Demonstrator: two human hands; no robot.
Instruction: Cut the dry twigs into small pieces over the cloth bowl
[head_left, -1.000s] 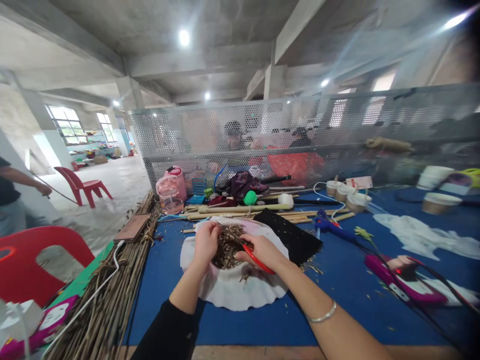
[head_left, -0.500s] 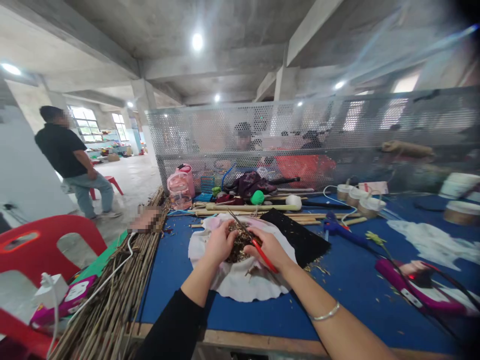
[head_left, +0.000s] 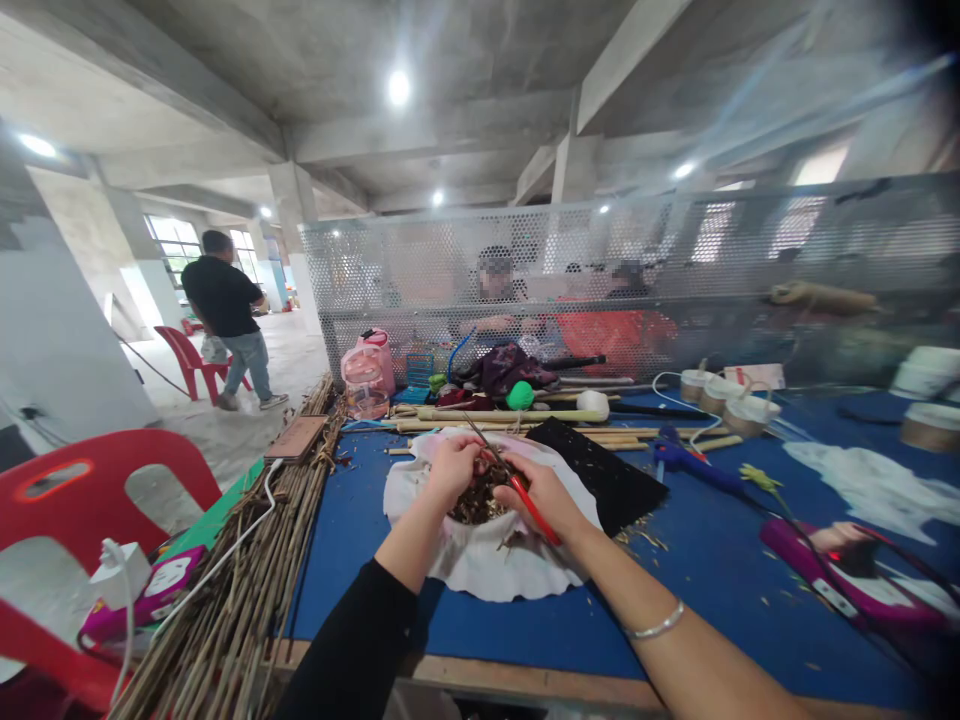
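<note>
Red-handled shears are in my right hand, its fingers wrapped round the handles. A thin dark length, blade or twig I cannot tell, slants up and left from them. My left hand is closed, fingertips pinched beside the shears; what they hold is too small to make out. Under both hands lies a heap of brown cut twig pieces, on a white cloth with a wavy edge. My hands hide part of the heap.
A bundle of long twigs runs along the table's left side, with a phone on it. A black sheet, a blue glue gun, a green ball and lidded tubs surround the cloth. Red chairs stand left.
My left hand has turned, its fingers pinching closer to the shears. The view has shifted slightly, and a person in the left background has walked farther away.
</note>
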